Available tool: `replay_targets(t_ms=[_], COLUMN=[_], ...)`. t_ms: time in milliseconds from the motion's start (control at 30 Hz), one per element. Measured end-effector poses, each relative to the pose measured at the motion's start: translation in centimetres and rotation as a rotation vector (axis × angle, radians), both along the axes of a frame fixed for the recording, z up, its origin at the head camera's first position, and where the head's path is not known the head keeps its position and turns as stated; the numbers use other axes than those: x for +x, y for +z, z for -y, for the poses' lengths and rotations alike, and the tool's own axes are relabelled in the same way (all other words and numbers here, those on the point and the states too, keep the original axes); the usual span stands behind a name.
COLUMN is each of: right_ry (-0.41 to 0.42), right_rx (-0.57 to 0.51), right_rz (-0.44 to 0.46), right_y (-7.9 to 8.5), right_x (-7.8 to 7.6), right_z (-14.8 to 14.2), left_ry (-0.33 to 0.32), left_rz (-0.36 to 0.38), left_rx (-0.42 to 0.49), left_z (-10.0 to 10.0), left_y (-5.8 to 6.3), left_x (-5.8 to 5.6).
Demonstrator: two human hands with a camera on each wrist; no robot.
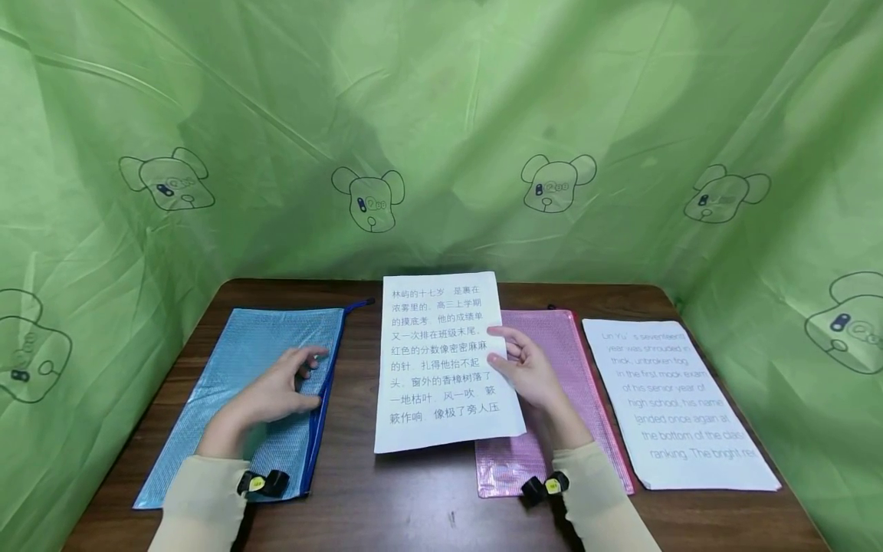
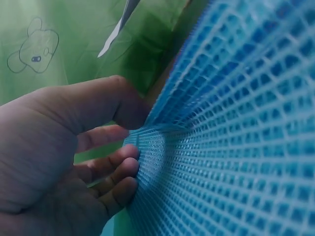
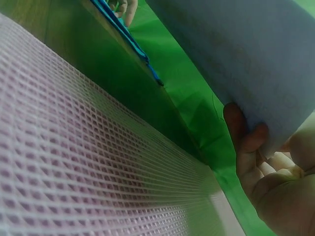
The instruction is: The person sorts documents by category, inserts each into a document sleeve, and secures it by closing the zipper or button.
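Note:
A white sheet of paper [image 1: 434, 360] with printed Chinese characters is raised above the table, its printed side toward the head camera. My right hand [image 1: 527, 366] pinches its right edge between thumb and fingers; the right wrist view shows the back of the paper [image 3: 256, 59]. On the left lies a blue mesh zip pouch [image 1: 241, 368] with a dark blue zipper edge. My left hand [image 1: 279, 387] rests at that edge, fingers loosely bent and apart from the thumb. Up close, its fingertips [image 2: 129, 167] touch the blue mesh [image 2: 221, 162] and the thumb meets a raised fold.
A pink mesh zip pouch [image 1: 552, 452] lies under my right forearm and partly behind the raised paper. To its right lies white paper [image 1: 676, 406] printed in English. The brown wooden table [image 1: 393, 506] is bordered by a green fabric backdrop [image 1: 455, 115] with bear drawings.

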State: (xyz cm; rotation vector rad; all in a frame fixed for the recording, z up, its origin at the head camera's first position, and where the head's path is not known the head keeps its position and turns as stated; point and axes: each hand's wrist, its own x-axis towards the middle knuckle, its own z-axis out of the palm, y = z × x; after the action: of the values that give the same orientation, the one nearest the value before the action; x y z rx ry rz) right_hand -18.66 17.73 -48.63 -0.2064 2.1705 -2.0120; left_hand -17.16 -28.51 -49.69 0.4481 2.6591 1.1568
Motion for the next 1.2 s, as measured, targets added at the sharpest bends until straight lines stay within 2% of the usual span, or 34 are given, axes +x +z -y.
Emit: replay_targets(t_ms=[133,233,467,733,833,1067,1200], right_ry=[0.003,-0.001,-0.005,-0.017,-0.023,-0.021,-0.017], right_rx=[-0.006,-0.011,-0.002,-0.015,-0.015,-0.018,-0.03], right_rz=[0.005,0.011,0.019,0.035,0.039,0.048,0.063], right_y=[0.1,0.2,0.1,0.3,0.4,0.8,0.9], right_x=[0.0,0.0,-0.1,-0.3,-0.4,-0.1,-0.1], right_z=[0.0,0.0,-0.1,-0.4,-0.5,-0.9,-1.1], left_ry=[-0.034,-0.05,-0.029,0.058,0.064,0.127,0.172], left_rz=[0.031,0.055,0.09,0.029,0.006,-0.087,-0.076], left_rx=[0.025,0.011,0.006,-0.013,-0.011,0.049,0.123], left_z=[0.1,0.0,-0.6,-1.9,-2.5,-3.9,-4.7], left_y=[0.1,0.3,0.5,0.7,0.8,1.0,1.1], left_x=[-0.2,-0.3,-0.5,-0.5,-0.4,-0.3,-0.1])
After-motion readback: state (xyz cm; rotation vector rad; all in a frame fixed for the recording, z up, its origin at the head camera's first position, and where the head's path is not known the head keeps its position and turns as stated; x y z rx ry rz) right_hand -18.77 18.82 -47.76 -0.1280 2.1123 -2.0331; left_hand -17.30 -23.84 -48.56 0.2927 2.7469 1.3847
